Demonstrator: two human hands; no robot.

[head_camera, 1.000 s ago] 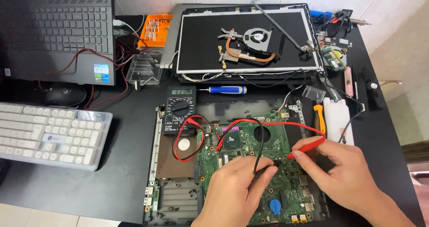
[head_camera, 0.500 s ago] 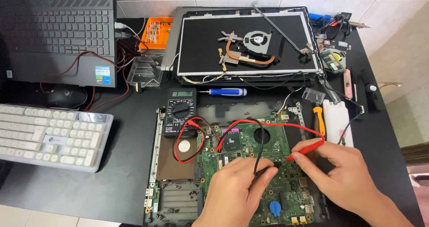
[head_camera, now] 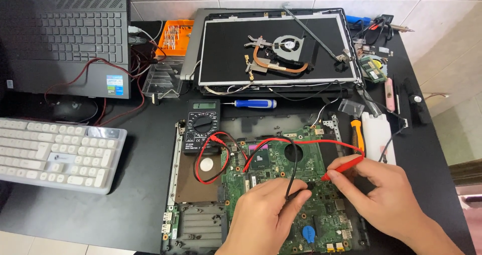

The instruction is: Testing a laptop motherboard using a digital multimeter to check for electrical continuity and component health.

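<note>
I am probing the green motherboard (head_camera: pixel 296 184), which is lying bare in the opened laptop base (head_camera: pixel 201 225) at the near edge of the black table (head_camera: pixel 75 215), right under my hands. Its surface is looking dense with small chips, a dark square processor socket, a round hole and a blue disc-shaped battery holder near the front. My left hand (head_camera: pixel 266 217) is pinching the black probe (head_camera: pixel 301 187) between thumb and fingertips, its tip pressing on the board. My right hand (head_camera: pixel 381 194) is gripping the red probe (head_camera: pixel 344 167) like a pen, its point angling down just beside the black one. Glossy red and black leads are looping back across the board to the dark multimeter (head_camera: pixel 201 127) with its round dial. Beyond it a blue-handled screwdriver (head_camera: pixel 253 104) is lying beside a detached screen panel (head_camera: pixel 271 49) carrying a copper heatpipe and fan (head_camera: pixel 281 51). A white keyboard (head_camera: pixel 52 152) is sitting well to the left.
</note>
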